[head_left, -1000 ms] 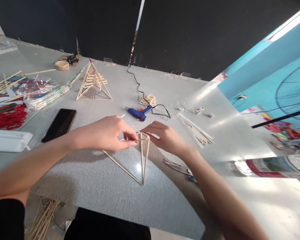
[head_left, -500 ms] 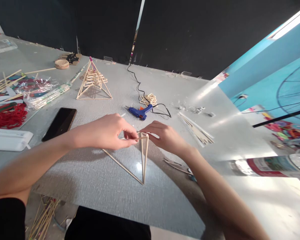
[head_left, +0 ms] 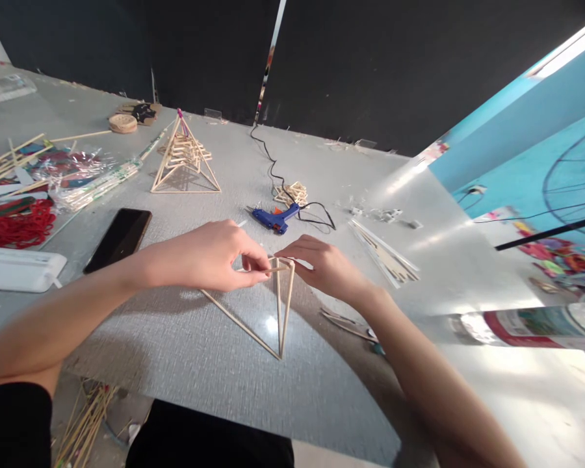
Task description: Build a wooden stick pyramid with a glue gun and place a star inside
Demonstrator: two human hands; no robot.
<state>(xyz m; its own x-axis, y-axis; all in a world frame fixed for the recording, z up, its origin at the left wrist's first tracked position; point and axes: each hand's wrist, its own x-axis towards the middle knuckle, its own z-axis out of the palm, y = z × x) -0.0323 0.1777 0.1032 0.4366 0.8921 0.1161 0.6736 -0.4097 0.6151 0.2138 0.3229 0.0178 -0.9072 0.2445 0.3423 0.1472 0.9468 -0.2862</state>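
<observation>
At the middle of the grey table (head_left: 185,364), little had changed since a second earlier: both hands stayed at the apex of the stick frame (head_left: 279,312). The left hand (head_left: 209,255) pinched a thin stick (head_left: 268,268) (laid level), and the right hand (head_left: 322,265) kept fingertips on the joint. Its lower fingers were hidden; whether they gripped was unclear. The blue glue gun (head_left: 275,218) lay beyond.

On the table (head_left: 185,364), the stick frame (head_left: 273,305) stands between the left hand (head_left: 209,257) and right hand (head_left: 324,266). Behind it lies the glue gun (head_left: 274,219); the phone (head_left: 118,239) lies left, the finished pyramid (head_left: 184,159) farther back (left of the cord).
</observation>
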